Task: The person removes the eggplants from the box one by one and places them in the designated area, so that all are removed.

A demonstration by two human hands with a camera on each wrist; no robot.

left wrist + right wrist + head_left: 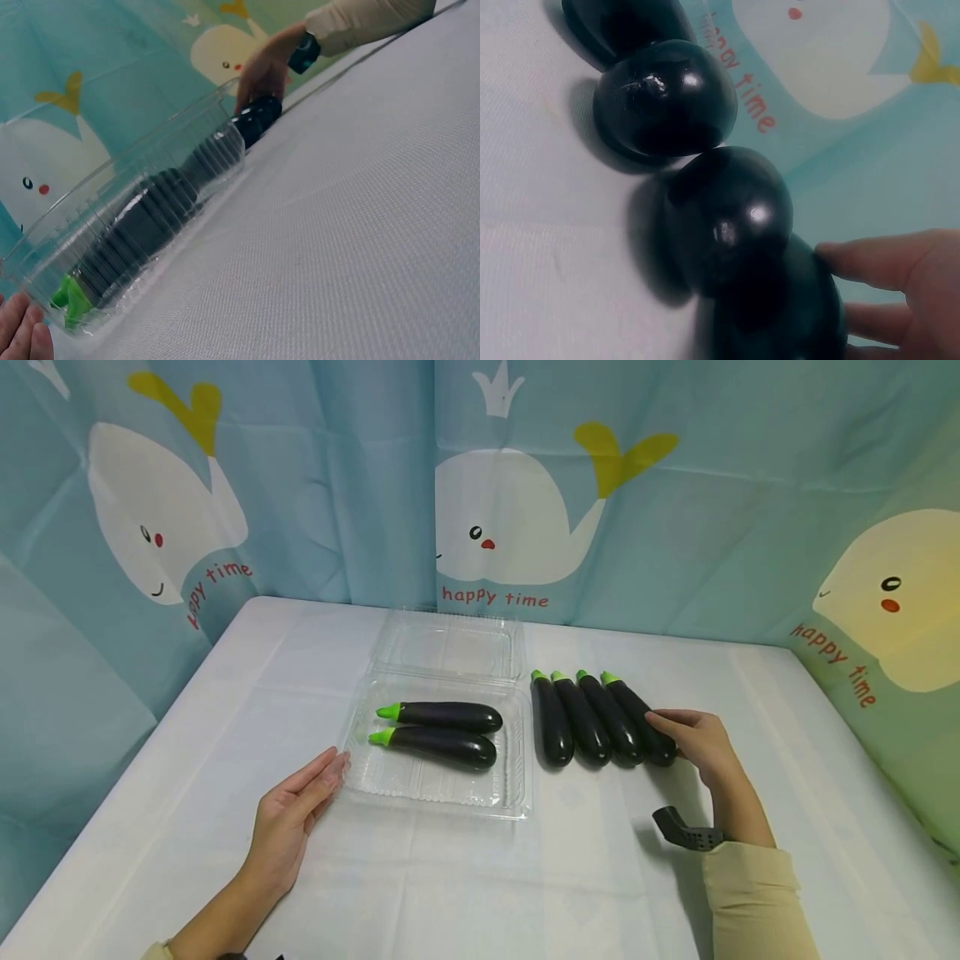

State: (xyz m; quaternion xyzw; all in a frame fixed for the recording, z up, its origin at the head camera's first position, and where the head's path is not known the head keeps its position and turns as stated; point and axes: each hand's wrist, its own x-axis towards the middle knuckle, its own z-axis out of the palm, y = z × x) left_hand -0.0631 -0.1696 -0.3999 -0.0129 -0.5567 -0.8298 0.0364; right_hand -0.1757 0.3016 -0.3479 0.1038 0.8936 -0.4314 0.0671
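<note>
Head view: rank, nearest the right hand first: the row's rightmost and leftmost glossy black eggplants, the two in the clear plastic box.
1. Rightmost glossy black eggplant, at the right hand.
2. Leftmost row eggplant, beside the clear plastic box.
3. Upper boxed eggplant, lower boxed eggplant: too close to call.

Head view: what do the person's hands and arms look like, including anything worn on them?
The left hand and right hand wear no gloves. The right sleeve is pale beige with a broad cuff. At that cuff sits a dark, curved wrist piece dotted with small holes. Only a beige scrap of left sleeve shows at the picture's bottom edge.
</note>
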